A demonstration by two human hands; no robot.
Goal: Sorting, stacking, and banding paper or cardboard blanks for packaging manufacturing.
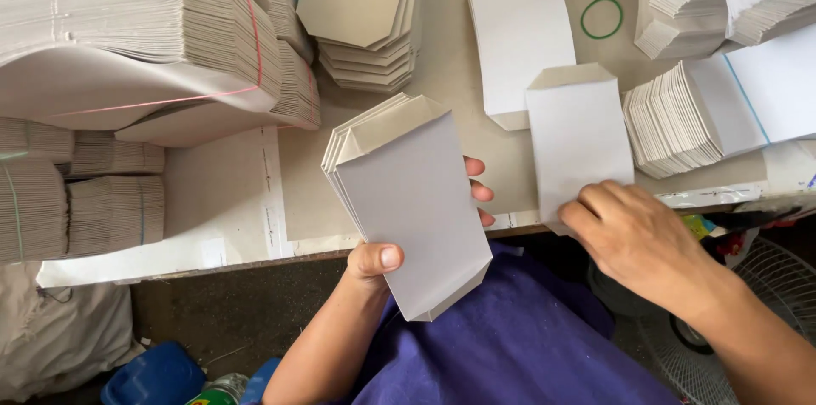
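While our left hand point(382, 260) grips a fanned stack of grey card blanks point(408, 201), thumb across the front face and fingers curled behind the right edge, our right hand point(633, 239) rests with bent fingers on the near end of a single white blank point(578, 137) lying on the brown work surface point(450, 65). Whether those fingers pinch the sheet or merely press on it, we cannot tell.

We take the held stack as our landmark. It stands tilted over the table's near edge, above our purple-clothed lap point(510, 345), its folded flaps pointing away from us. Just to its right lies the white blank under our right hand; beyond that one, farther from us, lies a second white blank point(518, 44), and the two overlap slightly at a corner. A green rubber band point(602, 17) sits up and to the right of the stack, beside the second blank. Directly beyond the stack rests a loose pile of brown blanks point(365, 14). To its left we see large bundles bound with red bands point(153, 48), with smaller banded bundles point(76, 201) below them. Far right of the stack, white bundles point(705, 107) lie fanned on edge. A wire fan guard point(765, 286) shows below the table at lower right, and a blue container point(153, 375) at lower left.
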